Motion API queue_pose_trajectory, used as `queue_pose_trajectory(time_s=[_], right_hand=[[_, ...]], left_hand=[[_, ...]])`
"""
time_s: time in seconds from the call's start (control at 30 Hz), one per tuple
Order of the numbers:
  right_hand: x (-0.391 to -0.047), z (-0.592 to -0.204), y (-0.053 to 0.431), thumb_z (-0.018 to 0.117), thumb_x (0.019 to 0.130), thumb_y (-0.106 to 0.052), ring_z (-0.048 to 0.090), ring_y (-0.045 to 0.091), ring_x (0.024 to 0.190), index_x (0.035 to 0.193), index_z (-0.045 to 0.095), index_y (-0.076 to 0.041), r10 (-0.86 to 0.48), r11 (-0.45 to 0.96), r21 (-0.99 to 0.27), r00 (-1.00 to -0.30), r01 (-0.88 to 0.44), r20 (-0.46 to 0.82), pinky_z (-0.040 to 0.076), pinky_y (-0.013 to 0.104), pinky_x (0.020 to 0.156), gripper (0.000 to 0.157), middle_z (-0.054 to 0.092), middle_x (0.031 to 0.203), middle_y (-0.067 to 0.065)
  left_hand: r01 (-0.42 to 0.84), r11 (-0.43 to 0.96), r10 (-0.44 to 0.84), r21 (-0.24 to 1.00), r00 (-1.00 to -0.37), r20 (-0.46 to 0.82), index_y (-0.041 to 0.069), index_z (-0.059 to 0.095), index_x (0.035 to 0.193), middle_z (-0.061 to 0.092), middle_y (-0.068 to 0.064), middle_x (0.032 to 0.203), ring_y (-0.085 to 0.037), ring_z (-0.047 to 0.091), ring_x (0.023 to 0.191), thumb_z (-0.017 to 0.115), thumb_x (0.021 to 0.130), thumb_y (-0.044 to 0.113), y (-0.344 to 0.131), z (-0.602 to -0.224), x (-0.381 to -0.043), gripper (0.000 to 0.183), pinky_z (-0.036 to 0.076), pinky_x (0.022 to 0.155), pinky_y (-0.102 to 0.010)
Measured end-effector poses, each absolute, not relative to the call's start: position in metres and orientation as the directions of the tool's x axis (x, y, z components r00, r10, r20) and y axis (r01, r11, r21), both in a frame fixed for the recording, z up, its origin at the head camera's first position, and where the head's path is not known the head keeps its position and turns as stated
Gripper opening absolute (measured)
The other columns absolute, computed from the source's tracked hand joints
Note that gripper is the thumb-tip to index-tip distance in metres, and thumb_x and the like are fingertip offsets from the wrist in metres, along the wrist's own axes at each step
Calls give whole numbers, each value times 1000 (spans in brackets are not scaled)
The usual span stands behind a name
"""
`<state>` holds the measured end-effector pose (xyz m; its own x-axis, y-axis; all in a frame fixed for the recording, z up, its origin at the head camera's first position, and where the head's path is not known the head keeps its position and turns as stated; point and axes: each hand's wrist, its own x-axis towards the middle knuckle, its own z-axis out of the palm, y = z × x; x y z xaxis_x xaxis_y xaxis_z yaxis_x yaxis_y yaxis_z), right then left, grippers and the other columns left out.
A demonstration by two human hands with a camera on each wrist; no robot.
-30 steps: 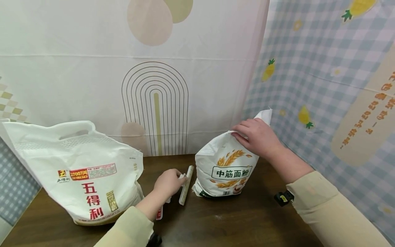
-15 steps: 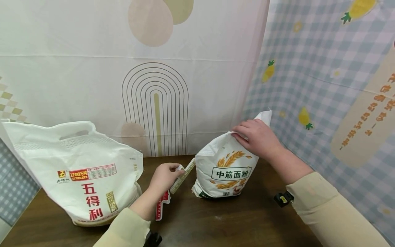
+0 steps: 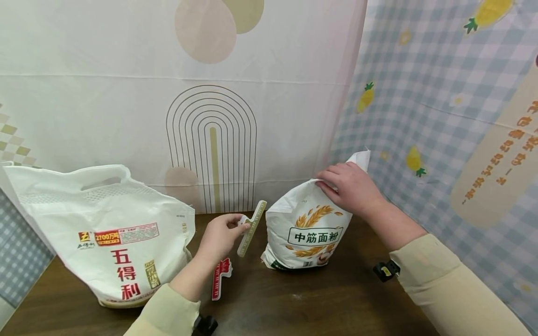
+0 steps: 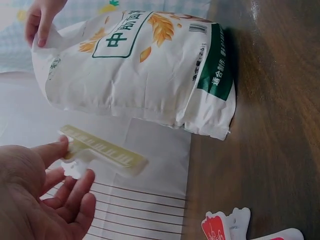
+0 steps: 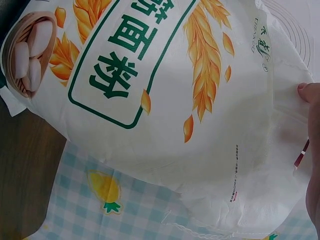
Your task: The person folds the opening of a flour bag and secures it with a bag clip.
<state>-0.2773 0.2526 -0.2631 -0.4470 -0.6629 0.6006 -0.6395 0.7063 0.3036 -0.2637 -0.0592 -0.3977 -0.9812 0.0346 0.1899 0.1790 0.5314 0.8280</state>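
My left hand (image 3: 218, 237) pinches a yellow-green bag clip (image 3: 252, 228) between thumb and fingers, the long bar slanting up to the right above the table. In the left wrist view the clip's bar (image 4: 107, 148) points toward the white flour bag (image 4: 125, 80), with a gap between them. That flour bag (image 3: 308, 219), printed with wheat ears and green lettering, stands upright on the table. At its folded-over top, my right hand (image 3: 355, 189) grips the white material. A sliver of that hand (image 5: 314, 105) shows at the right wrist view's edge.
A red-and-white bag clip (image 3: 217, 282) lies on the dark wooden table (image 3: 290, 308) below my left hand. To the left stands a larger white bag (image 3: 126, 214) with red lettering and a handle hole. Patterned cloths (image 3: 294, 93) hang behind and to the right.
My left hand has lifted the yellow-green clip off the table and drawn it slightly up and left, uncovering the red clip. The right hand has stayed on the flour bag's top.
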Motion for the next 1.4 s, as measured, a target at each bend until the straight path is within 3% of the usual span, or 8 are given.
queue_pose_trajectory(time_s=[0.27, 0.77, 1.17, 1.4], right_hand=[[-277, -262, 253, 64, 85, -24, 60, 17, 79, 96, 68, -18, -662, 712, 303, -461, -634, 591, 42, 37, 68, 14, 67, 86, -4], [-278, -261, 252, 65, 84, -23, 60, 18, 78, 96, 69, -17, -665, 709, 310, -453, -633, 594, 42, 38, 67, 13, 67, 85, -4], [-277, -259, 249, 65, 85, -22, 61, 20, 76, 95, 69, -16, -669, 698, 306, -438, -648, 600, 43, 40, 66, 12, 67, 84, -3], [-276, -258, 248, 64, 86, -23, 61, 20, 78, 95, 69, -16, -668, 701, 302, -445, -646, 597, 44, 41, 68, 13, 67, 85, -2]], left_hand=[[236, 462, 45, 855, -969, 243, 18, 65, 110, 64, 1, 94, -14, 58, 88, 70, 82, 33, -62, -390, -261, 32, 48, 78, -34], [342, 422, 112, 840, -939, 326, 18, 63, 102, 60, 2, 95, -14, 56, 85, 66, 85, 31, -59, -369, -256, 21, 48, 75, -32], [493, 488, 191, 720, -866, 463, 23, 64, 97, 55, 10, 89, -9, 52, 78, 65, 86, 30, -49, -361, -254, 13, 45, 69, -29], [570, 589, 236, 573, -799, 553, 24, 65, 90, 51, 12, 77, -8, 47, 66, 69, 84, 26, -43, -358, -257, 7, 39, 67, -28]])
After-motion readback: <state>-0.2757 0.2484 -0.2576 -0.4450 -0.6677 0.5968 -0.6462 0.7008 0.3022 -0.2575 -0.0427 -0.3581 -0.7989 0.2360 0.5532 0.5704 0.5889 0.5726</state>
